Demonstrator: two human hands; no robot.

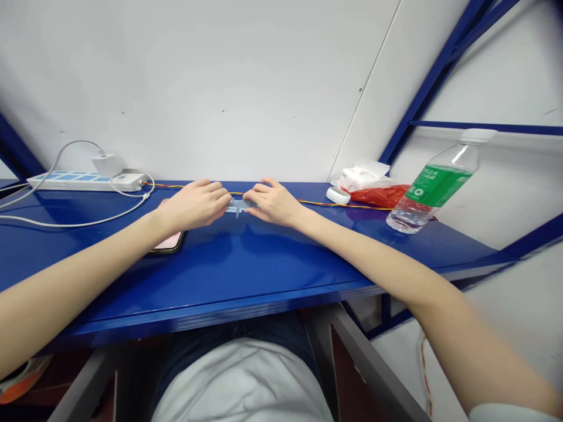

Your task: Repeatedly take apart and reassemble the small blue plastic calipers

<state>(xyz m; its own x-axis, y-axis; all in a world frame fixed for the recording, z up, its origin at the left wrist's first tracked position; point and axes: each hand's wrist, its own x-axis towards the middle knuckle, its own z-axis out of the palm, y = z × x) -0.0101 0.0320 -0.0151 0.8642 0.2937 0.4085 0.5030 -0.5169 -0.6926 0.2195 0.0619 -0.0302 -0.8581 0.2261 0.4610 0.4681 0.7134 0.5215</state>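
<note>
Centre of frame: we pinch a small clear plastic piece (240,206) btw. our L hand (196,205) and R hand (272,203), both narrow, fingertips (226,199) touching its opposite ends, over a glossy blue metal bench top (246,258). A thin red-and-yellow wire (308,202) runs just behind. Below L hand: a black phone w/ pink back (169,240), partly under our L wrist. Upper left: a white power strip (83,181) w/ a white cable (65,218). Right of R hand: a round white plastic device (338,195), a crumpled red plastic bag (378,196), white tissues (360,176), a clear water bottle w/ green label (433,187).
</note>
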